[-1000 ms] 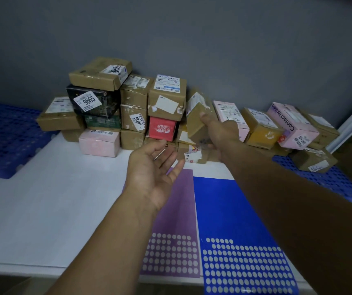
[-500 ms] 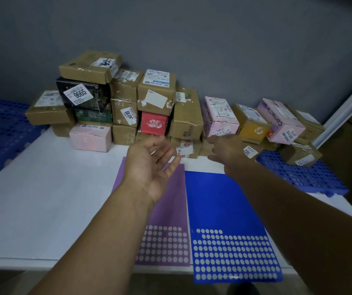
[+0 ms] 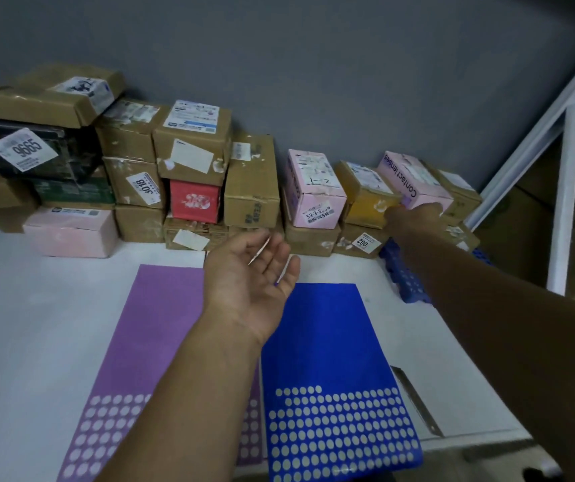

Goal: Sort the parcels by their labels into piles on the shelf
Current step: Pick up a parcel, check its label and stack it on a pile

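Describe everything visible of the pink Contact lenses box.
The Contact lenses box is a pale pink carton, cardboard by its look, with "Contact lenses" in dark letters along one long face and a white label on top. It lies tilted near the right end of the row by the grey wall, between a yellow box and a brown box. The right hand covers its near end; whether the fingers grip it is hidden.
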